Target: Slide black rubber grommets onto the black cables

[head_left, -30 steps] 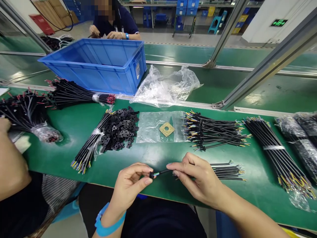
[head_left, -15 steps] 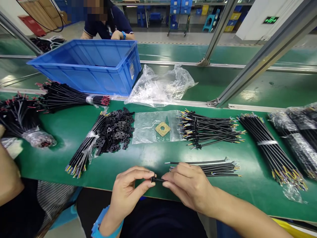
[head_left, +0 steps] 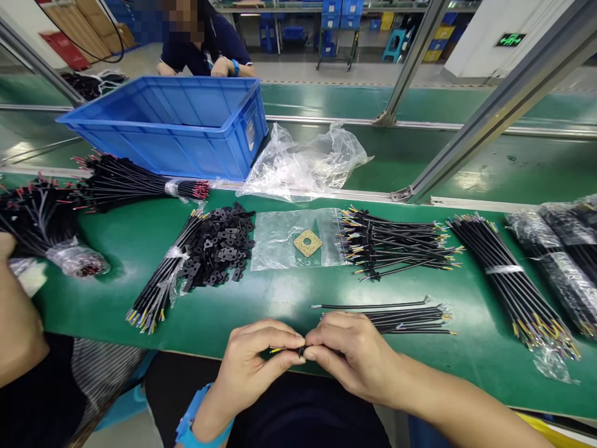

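My left hand (head_left: 261,354) and my right hand (head_left: 352,351) meet at the table's front edge, thumbs and forefingers pinched on one short black cable with a small black part (head_left: 301,351) on it. Yellow wire ends (head_left: 276,350) stick out behind my left fingertips. Much of the cable is hidden by my fingers. Beside my right hand lie several loose black cables (head_left: 410,318). Farther back are a pile of small black clips (head_left: 224,242), a yellowish plate (head_left: 308,243) on a clear bag (head_left: 275,239), and cables with black parts fitted (head_left: 396,242).
Tied cable bundles (head_left: 161,274) (head_left: 513,280) lie left and right. A blue bin (head_left: 163,146) and crumpled plastic (head_left: 308,165) stand at the back. Metal posts (head_left: 494,99) rise behind the table (head_left: 261,298). One person sits opposite; another person's arm (head_left: 18,317) is at left.
My left hand has moved right, up against my right fingertips. Yellow wire ends now show past my left fingers, and less of the black cable is visible between the hands.
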Demonstrator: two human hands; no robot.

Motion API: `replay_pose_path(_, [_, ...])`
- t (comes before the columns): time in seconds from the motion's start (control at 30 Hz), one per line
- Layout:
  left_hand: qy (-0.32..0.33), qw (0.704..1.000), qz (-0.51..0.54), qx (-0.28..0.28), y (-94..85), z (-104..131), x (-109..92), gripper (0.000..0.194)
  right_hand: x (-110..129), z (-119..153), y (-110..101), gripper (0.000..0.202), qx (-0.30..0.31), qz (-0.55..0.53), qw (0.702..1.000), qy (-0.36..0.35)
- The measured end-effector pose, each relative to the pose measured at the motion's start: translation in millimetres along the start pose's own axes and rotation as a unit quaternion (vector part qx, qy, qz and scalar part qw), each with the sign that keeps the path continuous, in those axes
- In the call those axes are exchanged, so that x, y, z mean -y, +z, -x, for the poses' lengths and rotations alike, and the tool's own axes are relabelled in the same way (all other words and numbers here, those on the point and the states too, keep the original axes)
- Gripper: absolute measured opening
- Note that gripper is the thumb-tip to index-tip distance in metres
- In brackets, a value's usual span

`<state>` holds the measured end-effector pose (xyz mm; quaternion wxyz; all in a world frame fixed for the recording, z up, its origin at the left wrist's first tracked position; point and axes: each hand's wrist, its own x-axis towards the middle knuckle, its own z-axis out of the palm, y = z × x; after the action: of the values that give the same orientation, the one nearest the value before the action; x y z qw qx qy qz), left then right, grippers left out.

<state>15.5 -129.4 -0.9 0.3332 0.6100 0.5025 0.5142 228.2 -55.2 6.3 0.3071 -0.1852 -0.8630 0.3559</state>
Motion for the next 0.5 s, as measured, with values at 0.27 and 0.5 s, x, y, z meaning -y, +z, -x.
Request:
replay_pose_path(0.27, [-0.020, 0.999, 0.022, -0.045, 6.5, 6.0, 8.5, 0.036, -2.2, -5.4, -3.4, 0.032, -0.029, -0.019, 0.999, -0.006])
replay_pose_path(0.5, [-0.054, 0.925, -0.303, -0.223, -46.4, 0.2, 48.3, 0.050, -5.9, -7.1, -41.3, 0.015, -0.133, 0.197, 0.967, -0.092])
